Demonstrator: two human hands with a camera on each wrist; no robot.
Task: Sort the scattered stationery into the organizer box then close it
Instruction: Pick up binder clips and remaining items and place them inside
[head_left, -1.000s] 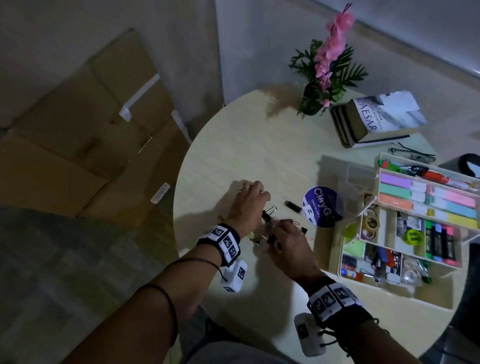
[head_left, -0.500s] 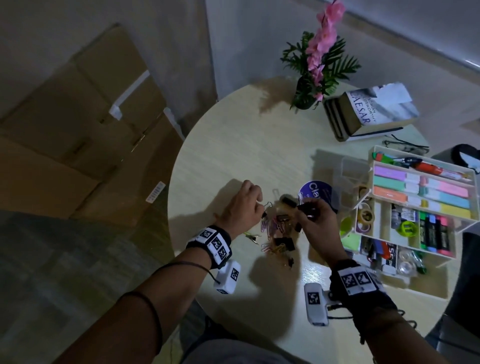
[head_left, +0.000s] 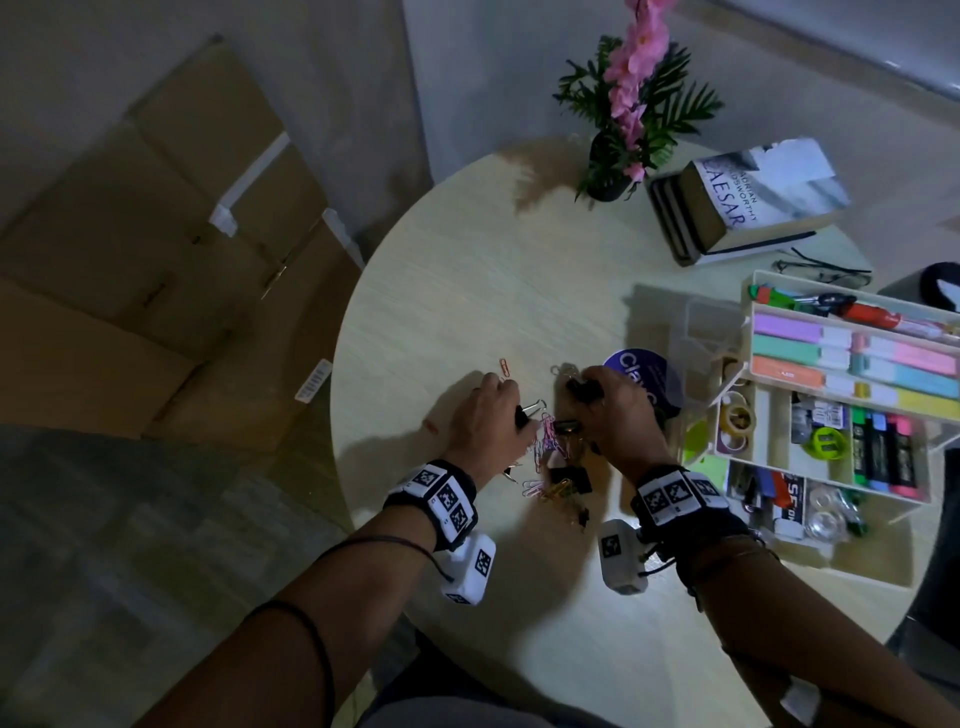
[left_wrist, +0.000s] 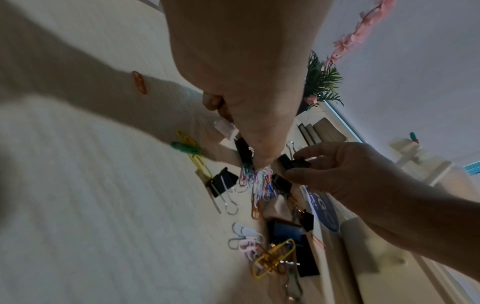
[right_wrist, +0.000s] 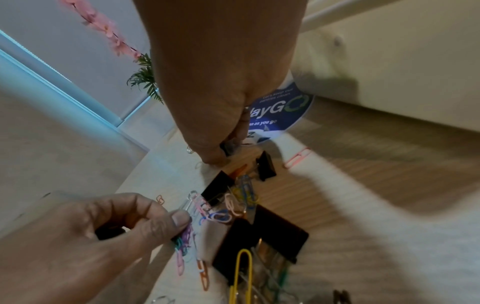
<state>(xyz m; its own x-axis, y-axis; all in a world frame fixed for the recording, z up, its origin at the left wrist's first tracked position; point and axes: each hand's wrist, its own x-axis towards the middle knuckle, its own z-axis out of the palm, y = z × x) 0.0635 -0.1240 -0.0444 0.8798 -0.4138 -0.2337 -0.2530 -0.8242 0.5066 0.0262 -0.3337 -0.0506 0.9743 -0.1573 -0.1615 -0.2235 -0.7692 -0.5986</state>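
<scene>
A: Where are the hands?

B: Both are over the pile of clips near the middle of the head view, on the round bench. The left hand sits just left of the pile, the right hand just right of it.

A: What is the left one doing?

B: Its fingers are curled and pinched on a bunch of coloured paper clips; a black binder clip also shows inside that grip, wire handles sticking out toward the upper right.

A: And the right?

B: Thumb and fingers are clamped on a small black binder clip, held just above the pile.

A: What lies loose?

B: More black binder clips, one large toward the lower centre of the left wrist view, and paper clips in yellow, pink, white and green around it. A single orange paper clip lies apart, above the left hand.

A: The organizer box?

B: The organizer box stands open at the right edge of the head view, with highlighters, tape rolls and markers in its compartments. A round blue sticker lies on the bench between the right hand and the box.
</scene>
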